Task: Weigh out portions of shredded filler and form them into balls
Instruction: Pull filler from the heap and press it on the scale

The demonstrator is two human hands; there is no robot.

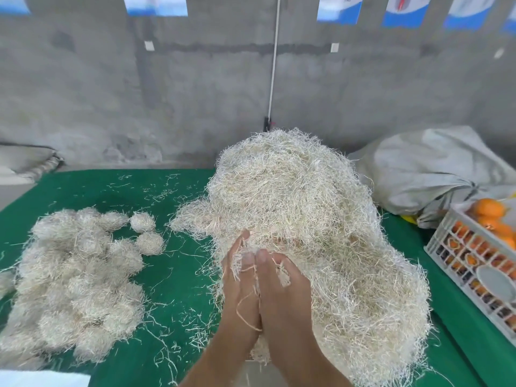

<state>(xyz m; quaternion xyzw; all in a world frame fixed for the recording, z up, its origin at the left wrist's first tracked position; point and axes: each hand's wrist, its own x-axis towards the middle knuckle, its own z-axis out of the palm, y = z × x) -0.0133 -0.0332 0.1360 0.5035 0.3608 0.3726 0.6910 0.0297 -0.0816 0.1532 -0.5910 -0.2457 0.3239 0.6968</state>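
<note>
At the near edge of the filler heap (301,219) on the green counter (173,275), my left hand (240,280) and right hand (282,286) press together, each grip closed on one tuft; I judge I'm pulling a portion, weighing next. Balls (75,275) lie left.

Table cover (178,275) is a deep solid green, littered with pale strands. The big heap of shredded filler (301,208) is straw-beige going whitish at the edges, and the finished balls (75,277) are the same pale cream. The crate (458,263) is white lattice with bright orange fruit (490,209) inside. Light grey sack (427,169), mottled grey concrete wall (195,93), blue-and-white posters (339,9) up top.
</note>
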